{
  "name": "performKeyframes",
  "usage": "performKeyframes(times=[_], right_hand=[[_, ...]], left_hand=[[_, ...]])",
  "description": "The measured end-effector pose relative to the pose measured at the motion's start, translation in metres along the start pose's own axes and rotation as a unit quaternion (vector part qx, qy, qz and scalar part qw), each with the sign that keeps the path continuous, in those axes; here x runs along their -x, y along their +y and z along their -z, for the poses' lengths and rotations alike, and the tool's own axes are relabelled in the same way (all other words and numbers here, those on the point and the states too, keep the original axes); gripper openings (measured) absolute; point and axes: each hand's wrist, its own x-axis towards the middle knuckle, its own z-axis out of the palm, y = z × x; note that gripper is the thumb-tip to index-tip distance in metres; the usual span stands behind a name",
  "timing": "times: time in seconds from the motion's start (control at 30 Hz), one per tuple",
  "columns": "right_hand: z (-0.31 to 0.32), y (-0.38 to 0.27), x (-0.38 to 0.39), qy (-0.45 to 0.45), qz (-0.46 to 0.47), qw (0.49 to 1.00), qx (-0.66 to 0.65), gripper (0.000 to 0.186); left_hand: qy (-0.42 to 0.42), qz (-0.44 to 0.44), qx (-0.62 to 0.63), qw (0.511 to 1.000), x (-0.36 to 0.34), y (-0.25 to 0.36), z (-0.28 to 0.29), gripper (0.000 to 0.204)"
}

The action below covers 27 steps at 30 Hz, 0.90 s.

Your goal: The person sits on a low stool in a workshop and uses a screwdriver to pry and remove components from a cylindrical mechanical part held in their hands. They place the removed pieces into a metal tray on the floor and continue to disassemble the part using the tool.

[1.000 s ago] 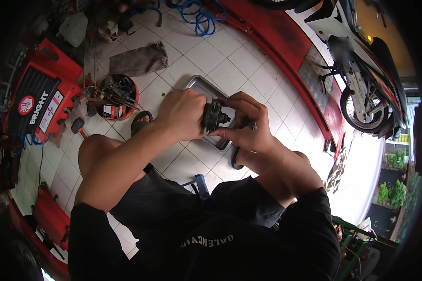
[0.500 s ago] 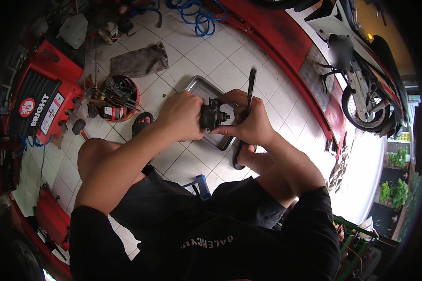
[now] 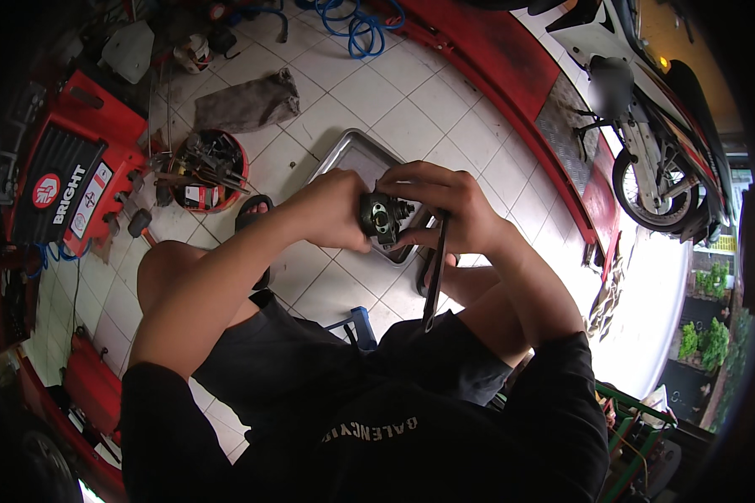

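A dark, greasy metal part (image 3: 379, 220) with a stepped end and holes in its face is held between both hands, above a rectangular metal tray (image 3: 344, 142). My left hand (image 3: 337, 205) is closed on its left side, fingertips mostly hidden. My right hand (image 3: 461, 208) grips it from the right, with fingers over the top and thumb below, and also holds a long dark wrench (image 3: 434, 285), which hangs down toward my lap.
A red tub of tools (image 3: 210, 144), a grey rag (image 3: 247, 101) and a blue hose (image 3: 352, 25) lie on the floor. A red machine (image 3: 101, 134) stands at left; a red lift (image 3: 512, 67) and motorcycle (image 3: 654, 151) are at right. A blue object (image 3: 361, 327) sits between my legs.
The wrench in my right hand has swung from pointing away from me to pointing toward me. The metal part has turned, showing more of its holed face.
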Motion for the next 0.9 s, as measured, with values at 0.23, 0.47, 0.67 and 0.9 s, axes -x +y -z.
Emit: performKeyframes(times=[0.23,0.47,0.67,0.9], right_hand=[[0.003,0.002,0.001,-0.033,0.040,0.997,-0.058,0.064],[0.006,-0.005,0.005,-0.039,0.042,0.997,-0.055,0.064],[0.002,0.001,0.009,-0.024,0.033,0.997,-0.066,0.069],[0.004,0.002,0.011,-0.034,0.034,0.995,-0.085,0.066]], left_hand=[[-0.239,0.097,0.394,0.882,0.003,0.004,-0.006,0.020],[-0.295,0.099,0.383,0.870,-0.006,-0.013,-0.023,0.041],[-0.235,0.038,0.366,0.900,-0.006,-0.008,-0.024,0.020],[-0.258,0.024,0.387,0.885,-0.011,-0.016,-0.031,0.021]])
